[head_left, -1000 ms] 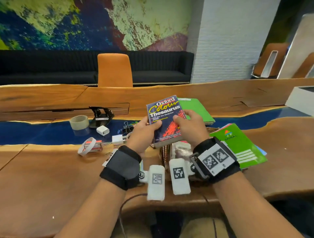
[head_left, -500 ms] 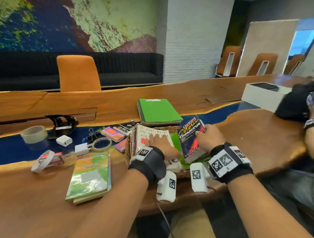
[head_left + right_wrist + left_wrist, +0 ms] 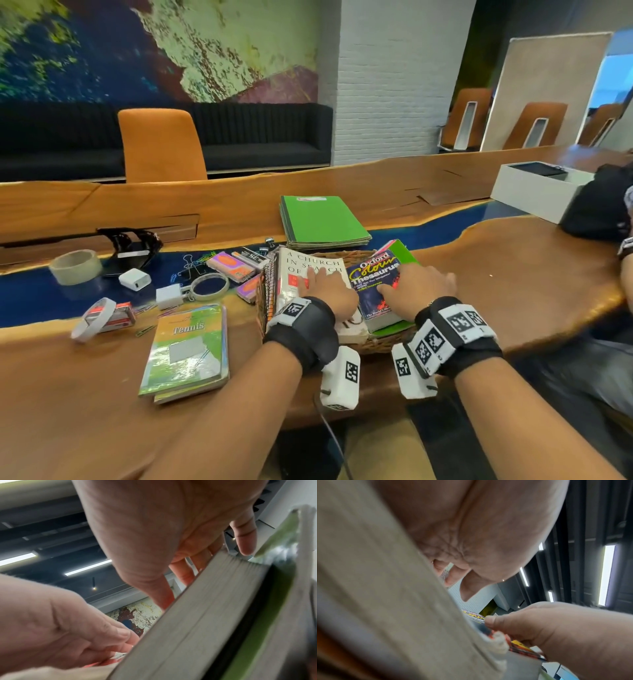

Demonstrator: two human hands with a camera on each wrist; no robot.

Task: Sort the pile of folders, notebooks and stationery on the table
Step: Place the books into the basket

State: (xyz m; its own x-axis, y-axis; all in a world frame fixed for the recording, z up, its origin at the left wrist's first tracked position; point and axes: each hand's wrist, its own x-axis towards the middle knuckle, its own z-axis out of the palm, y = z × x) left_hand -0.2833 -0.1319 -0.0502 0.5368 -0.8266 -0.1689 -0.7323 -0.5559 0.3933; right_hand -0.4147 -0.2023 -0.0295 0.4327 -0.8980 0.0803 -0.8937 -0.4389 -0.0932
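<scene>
A wicker basket (image 3: 376,344) stands at the table's near edge. In it a white book (image 3: 308,265) titled "A Church in Search of" lies under my left hand (image 3: 325,286), whose fingers rest flat on the cover. Beside it the dark Oxford Colour Thesaurus (image 3: 371,274) lies on a green notebook (image 3: 406,255). My right hand (image 3: 414,284) presses on its cover with straight, spread fingers. The right wrist view shows the thesaurus page edge (image 3: 197,622) below the right hand (image 3: 171,534). In the left wrist view the left hand (image 3: 471,534) lies over the white book (image 3: 385,588).
A Tennis book (image 3: 188,346) lies left of the basket. Behind it are tape rolls (image 3: 75,267), white chargers (image 3: 135,279), pink pads (image 3: 229,267) and binder clips. Green folders (image 3: 322,219) are stacked behind the basket. A white box (image 3: 537,192) and another person sit at the right.
The thesaurus, held up in both hands a second ago, has come down into the basket beside the white book. My left hand moved onto the white book; the right hand's fingers flattened on the thesaurus.
</scene>
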